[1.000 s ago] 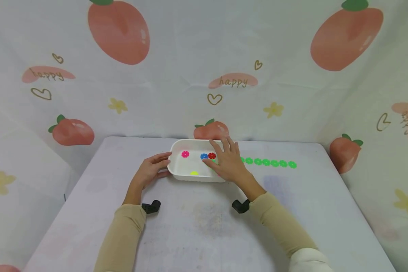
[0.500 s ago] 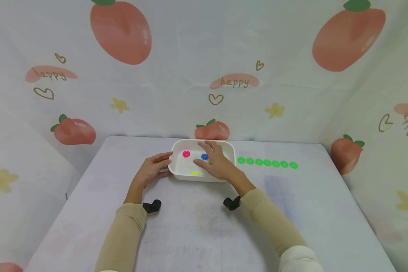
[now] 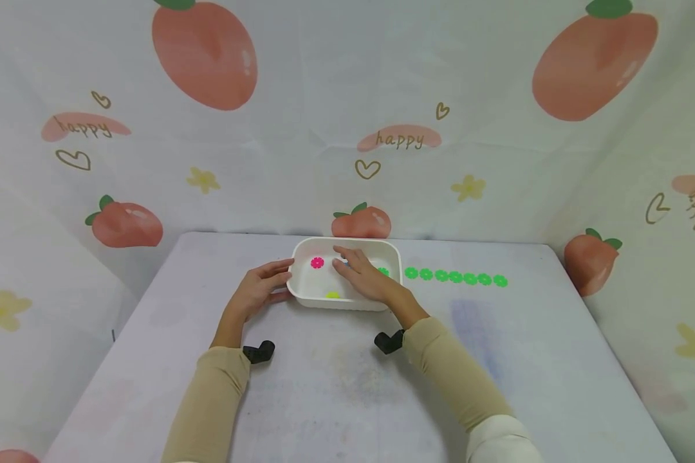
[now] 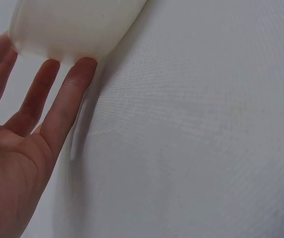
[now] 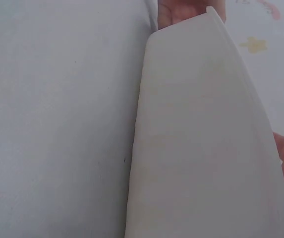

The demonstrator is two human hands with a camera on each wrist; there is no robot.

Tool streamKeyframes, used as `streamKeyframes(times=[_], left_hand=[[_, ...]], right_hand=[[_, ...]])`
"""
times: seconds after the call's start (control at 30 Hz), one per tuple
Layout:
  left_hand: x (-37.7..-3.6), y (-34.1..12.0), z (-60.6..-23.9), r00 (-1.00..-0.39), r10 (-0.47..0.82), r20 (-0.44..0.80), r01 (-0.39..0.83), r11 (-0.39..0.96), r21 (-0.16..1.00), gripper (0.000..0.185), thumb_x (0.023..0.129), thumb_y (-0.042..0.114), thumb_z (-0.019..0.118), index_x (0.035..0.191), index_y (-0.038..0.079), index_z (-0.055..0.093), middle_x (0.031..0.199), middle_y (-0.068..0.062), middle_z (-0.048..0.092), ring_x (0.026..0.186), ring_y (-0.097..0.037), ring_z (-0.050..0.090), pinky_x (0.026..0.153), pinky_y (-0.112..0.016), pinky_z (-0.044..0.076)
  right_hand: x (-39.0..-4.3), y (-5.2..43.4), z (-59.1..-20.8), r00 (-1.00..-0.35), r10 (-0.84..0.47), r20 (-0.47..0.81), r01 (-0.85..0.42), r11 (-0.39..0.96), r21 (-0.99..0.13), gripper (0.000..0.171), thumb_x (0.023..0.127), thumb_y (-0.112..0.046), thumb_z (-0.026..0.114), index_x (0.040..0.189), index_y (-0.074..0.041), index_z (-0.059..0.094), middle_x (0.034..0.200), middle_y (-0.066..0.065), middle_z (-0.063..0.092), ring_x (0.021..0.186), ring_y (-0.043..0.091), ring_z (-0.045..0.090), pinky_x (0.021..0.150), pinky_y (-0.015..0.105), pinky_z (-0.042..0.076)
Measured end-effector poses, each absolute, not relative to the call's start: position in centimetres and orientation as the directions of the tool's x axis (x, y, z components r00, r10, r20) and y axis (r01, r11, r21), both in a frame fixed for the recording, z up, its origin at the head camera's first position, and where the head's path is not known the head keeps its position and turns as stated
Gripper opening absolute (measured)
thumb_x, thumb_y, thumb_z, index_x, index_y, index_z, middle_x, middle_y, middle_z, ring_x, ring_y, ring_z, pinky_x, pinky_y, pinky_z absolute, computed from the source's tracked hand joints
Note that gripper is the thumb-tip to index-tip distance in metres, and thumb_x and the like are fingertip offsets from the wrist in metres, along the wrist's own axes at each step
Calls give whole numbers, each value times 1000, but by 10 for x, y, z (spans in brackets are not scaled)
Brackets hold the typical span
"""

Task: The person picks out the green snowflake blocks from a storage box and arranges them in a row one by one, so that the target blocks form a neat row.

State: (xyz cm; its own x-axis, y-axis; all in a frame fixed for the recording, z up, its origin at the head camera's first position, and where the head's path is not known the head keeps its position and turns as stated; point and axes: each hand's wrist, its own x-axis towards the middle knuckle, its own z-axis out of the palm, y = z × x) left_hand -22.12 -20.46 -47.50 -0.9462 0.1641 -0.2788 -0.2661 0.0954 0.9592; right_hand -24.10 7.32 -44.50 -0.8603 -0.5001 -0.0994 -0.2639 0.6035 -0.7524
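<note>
You had bright, even, diffuse light with only faint shadows and no glare. The head view bent at its edges. Both wrist views were soft and washed out, pressed close against pale surfaces.

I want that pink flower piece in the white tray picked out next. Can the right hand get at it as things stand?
Probably yes. The right hand is already inside the white tray, and the pink flower piece lies uncovered just left of its fingertips, with nothing between them.

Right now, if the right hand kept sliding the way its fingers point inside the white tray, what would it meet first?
Probably the pink flower piece: the right hand points up-left across the white tray toward it. Depth is unclear, so it might pass over.
</note>
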Motion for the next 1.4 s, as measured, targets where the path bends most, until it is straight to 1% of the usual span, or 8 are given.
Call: streamKeyframes(times=[0.13,0.23,0.37,0.5,0.63,0.8,1.07,1.4], left_hand=[[-222,-205,-475,-949,174,-264,-252,86,964,46,93,19,62,138,18,51,144,-9,47,124,-27,53,92,-42,56],[-221,-205,-475,-950,166,-263,-253,82,964,46,92,20,63,137,19,52,143,-8,48,122,-27,54,91,-42,56],[-220,-205,-474,-948,172,-267,-256,86,963,48,92,22,65,138,19,51,144,-9,47,123,-27,54,93,-42,55],[-219,-206,-474,-947,168,-275,-263,93,960,48,92,23,64,138,20,51,144,-9,47,124,-28,53,93,-41,55],[-219,-206,-474,-947,160,-278,-266,96,959,47,92,23,64,137,20,52,143,-7,48,123,-27,54,92,-41,56],[-221,-206,-475,-948,174,-267,-255,86,963,52,88,28,68,137,20,52,143,-8,48,121,-25,55,92,-42,56],[-221,-206,-477,-948,168,-270,-259,83,962,51,88,29,69,136,21,52,142,-7,49,121,-25,56,92,-41,56],[-223,-208,-479,-945,170,-278,-267,85,960,51,88,28,69,136,22,53,142,-7,49,120,-23,57,93,-42,55]], right_hand=[[-242,71,-445,-852,-516,-94,-250,557,-792,73,91,-73,25,151,-31,24,151,-1,32,142,19,27,118,50,27],[-243,69,-446,-851,-513,-116,-212,537,-816,73,89,-75,24,151,-35,24,155,-5,26,147,18,19,120,53,21],[-246,65,-452,-859,-498,-115,-128,428,-895,66,93,-69,29,150,-35,25,153,0,32,141,23,35,117,50,31],[-251,63,-459,-893,-449,-34,-144,355,-924,58,96,-52,47,146,-25,35,137,6,51,121,26,55,105,42,47],[-255,63,-464,-910,-413,30,-219,417,-882,53,90,-32,65,138,-16,47,122,8,61,112,22,60,101,38,49],[-256,63,-468,-922,-386,13,-226,512,-829,49,85,-18,72,130,-12,56,119,9,64,112,22,59,103,38,49],[-252,62,-466,-924,-376,-73,-202,640,-741,44,85,-13,70,127,-14,58,119,4,63,112,18,57,103,34,48],[-252,61,-466,-908,-415,-55,-273,686,-674,36,84,-2,63,119,-9,64,109,4,64,100,18,56,96,32,49]])
